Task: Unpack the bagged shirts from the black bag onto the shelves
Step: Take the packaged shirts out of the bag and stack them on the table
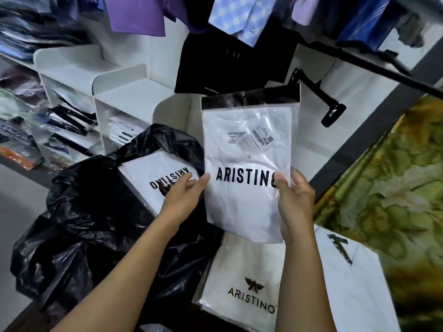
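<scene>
Soft, even indoor light keeps the view moderately bright, and shadows are faint and diffuse. Glare streaks the clear wrap of the bagged shirt (249,164) and the crumpled black bag (84,224). Wide-angle distortion bends the edges, where the shelves (72,68) and hanging clothes (239,17) blur.

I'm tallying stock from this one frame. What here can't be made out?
Head view only:
- Shirts left in the black bag: its folds hide all but the top shirt pack.
- Hang tags inside the held shirt pack: print too small, plastic glare.
- Right hand: its fingers are behind that pack.
- Folded stock in the white shelves: blurred.
</scene>
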